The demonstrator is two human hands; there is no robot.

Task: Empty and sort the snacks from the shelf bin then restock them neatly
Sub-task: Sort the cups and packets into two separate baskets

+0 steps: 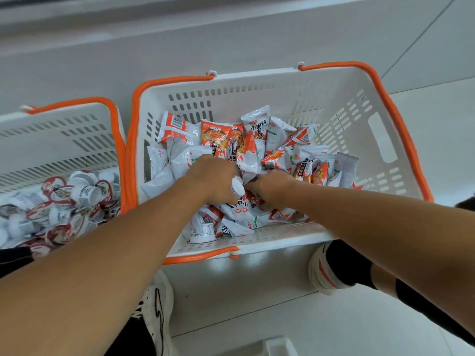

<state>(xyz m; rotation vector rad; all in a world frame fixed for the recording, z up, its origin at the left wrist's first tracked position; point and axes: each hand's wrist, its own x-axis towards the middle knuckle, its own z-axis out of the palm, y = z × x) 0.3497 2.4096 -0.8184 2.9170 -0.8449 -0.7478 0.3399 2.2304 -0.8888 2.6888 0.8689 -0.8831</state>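
Two hands dig in the big basket (380, 140): left hand (218, 173) curls round a small cup (237, 187), right hand (272, 188) has fingers buried, grip untellable, so loose packets (226, 140) may hide cups or spill over the basket's rim.

From my feed the scene is bright and evenly lit, shadows soft. Pale glare patches sit on the glossy floor (246, 268) at six o'clock of the big basket (380, 140). Wide-angle bending curves the wall lines toward twelve o'clock. The packets (221, 140) look slightly soft; print is only partly readable.
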